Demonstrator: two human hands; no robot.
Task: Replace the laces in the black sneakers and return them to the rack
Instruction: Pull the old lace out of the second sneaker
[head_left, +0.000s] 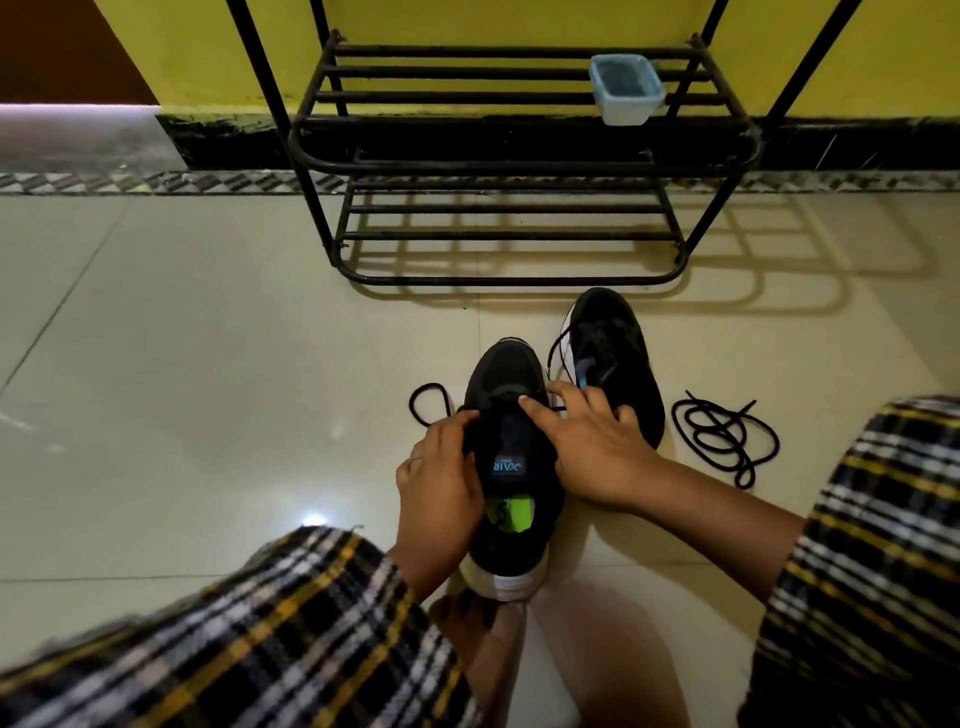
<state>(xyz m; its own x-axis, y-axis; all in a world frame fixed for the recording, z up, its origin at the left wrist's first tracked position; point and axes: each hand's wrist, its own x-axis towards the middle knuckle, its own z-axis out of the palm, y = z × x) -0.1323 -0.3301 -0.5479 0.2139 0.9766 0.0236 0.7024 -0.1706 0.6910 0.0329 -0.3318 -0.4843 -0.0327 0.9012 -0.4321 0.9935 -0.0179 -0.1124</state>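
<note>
A black sneaker (506, 374) with a white sole stands on the floor in front of me, toe pointing away. My left hand (441, 483) grips its left side near the eyelets. My right hand (592, 441) lies over its right side, forefinger on the lace area, fingers curled by a black lace (428, 402) that loops out to the left of the shoe. The second black sneaker (615, 358) lies just to the right, partly laced. A loose black lace (724, 434) is coiled on the floor to its right.
A black metal shoe rack (519, 166) stands against the yellow wall ahead, with a small plastic tub (626, 93) on its upper shelf. Pale floor tiles (208, 364) spread to the left. My plaid sleeves and my feet fill the bottom of the view.
</note>
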